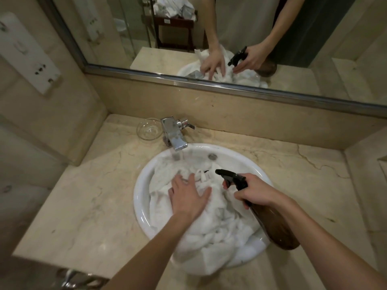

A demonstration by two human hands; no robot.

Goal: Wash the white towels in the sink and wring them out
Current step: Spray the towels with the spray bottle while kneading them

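Towels (211, 222), white, wet and bunched, filled your sink (140, 197) and spilled over its near rim. Your left hand (188, 197) pressed them flat-fingered; your right hand (254, 190) gripped a brown spray bottle (274, 227).

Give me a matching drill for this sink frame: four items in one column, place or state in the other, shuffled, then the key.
Items:
1. left hand
2. right hand
3. faucet
4. glass bowl

States:
A. on the counter, left of the faucet
B. running water into the sink
C. grips a brown spray bottle
D. pressed flat on the white towels

Pairs: 1-D, 2-C, 3-B, 4-A
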